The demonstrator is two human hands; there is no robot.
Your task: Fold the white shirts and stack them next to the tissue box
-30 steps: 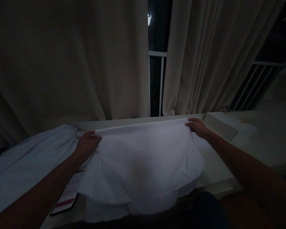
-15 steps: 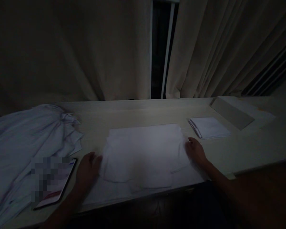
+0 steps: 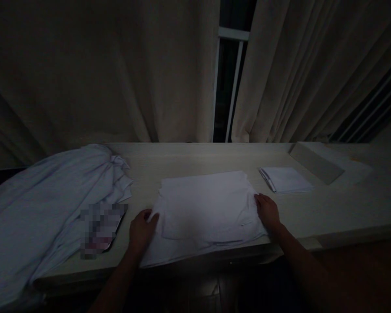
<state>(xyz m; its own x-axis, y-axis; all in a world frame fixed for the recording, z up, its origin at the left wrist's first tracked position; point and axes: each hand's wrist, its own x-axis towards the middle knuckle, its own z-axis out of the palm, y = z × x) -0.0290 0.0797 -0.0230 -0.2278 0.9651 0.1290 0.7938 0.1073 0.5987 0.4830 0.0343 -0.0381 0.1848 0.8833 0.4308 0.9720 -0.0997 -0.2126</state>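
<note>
A white cloth (image 3: 205, 208) lies folded over on the pale table (image 3: 189, 158) in dim light. My left hand (image 3: 141, 230) rests on the cloth's near left edge, fingers curled at the fabric. At the cloth's right edge my right hand (image 3: 267, 212) presses flat. Whether either hand pinches the fabric is hard to tell in the dark. A small folded white cloth (image 3: 285, 179) lies to the right, apart from both hands.
A heap of pale blue-white fabric (image 3: 42, 204) covers the table's left end. A blurred flat card or phone (image 3: 101, 228) lies beside it. A grey box (image 3: 316, 161) sits at the far right. Beige curtains (image 3: 117, 74) hang behind, parted at a dark window.
The cloth, held up by its top corners a second ago, now lies folded on the table. Both hands came down to its near side edges. The view has shifted.
</note>
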